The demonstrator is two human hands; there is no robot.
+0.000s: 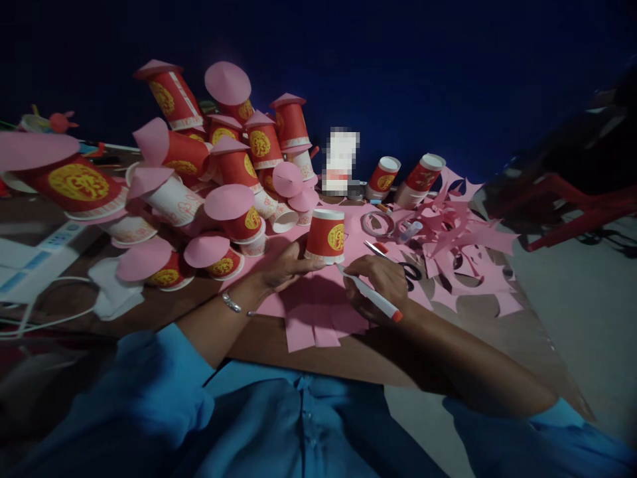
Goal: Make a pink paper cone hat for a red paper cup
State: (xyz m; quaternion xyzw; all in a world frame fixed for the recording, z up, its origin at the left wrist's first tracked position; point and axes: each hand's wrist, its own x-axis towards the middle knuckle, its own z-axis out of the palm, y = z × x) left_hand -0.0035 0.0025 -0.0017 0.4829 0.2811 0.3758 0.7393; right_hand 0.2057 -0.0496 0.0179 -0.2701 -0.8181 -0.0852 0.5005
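My left hand (pixel 284 269) grips a red paper cup (pixel 324 236) with a gold emblem and white bands at top and bottom. It stands upright over pink paper (pixel 279 299). In my right hand (pixel 381 282) is a white marker (pixel 373 299) with a red end, slanting so that its other end points at the cup's lower edge. Whether the tip touches the cup or the paper, I cannot tell. Just beyond my right hand lie black-handled scissors (pixel 411 275), partly hidden by it. Folded pink pieces (pixel 318 326) lie at the table's front edge.
Many red and white cups with pink cone tops (pixel 229 212) are piled at the left. Pink paper scraps (pixel 462 242) cover the right side, near a tape roll (pixel 377 224) and a small clear tube (pixel 411 231). Two cups (pixel 421 179) stand behind. A white cable (pixel 54 325) lies left.
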